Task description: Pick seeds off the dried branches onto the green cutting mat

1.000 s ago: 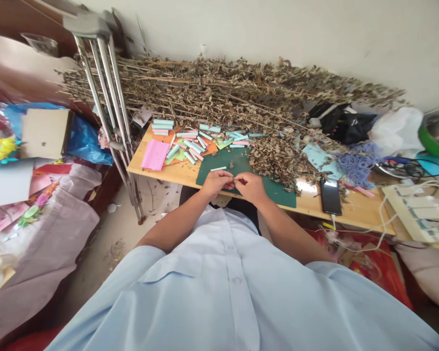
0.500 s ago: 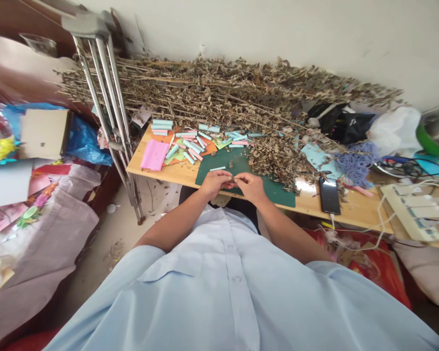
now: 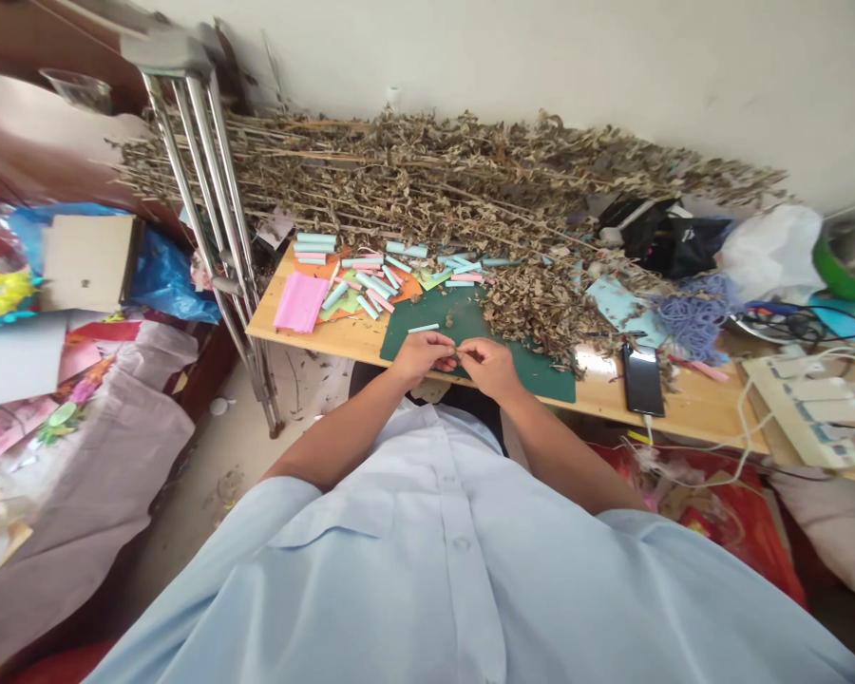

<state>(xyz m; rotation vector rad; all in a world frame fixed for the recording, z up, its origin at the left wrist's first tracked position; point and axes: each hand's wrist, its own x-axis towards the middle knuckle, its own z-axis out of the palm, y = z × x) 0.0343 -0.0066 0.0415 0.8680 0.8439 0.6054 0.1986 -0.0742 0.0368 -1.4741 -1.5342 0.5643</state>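
While the left hand (image 3: 426, 357) and right hand (image 3: 488, 366) meet over the green mat's (image 3: 470, 318) near edge, each grip is pinched together, on what is too small to tell; just beyond lies a pale-blue roll (image 3: 423, 328), with dried leaves (image 3: 534, 309) heaped to its right and a phone (image 3: 642, 380) farther along the bench (image 3: 698, 404)

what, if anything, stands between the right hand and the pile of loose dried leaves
Nothing visible does: only a narrow strip of green mat shows between the right hand and the pile of loose dried leaves.
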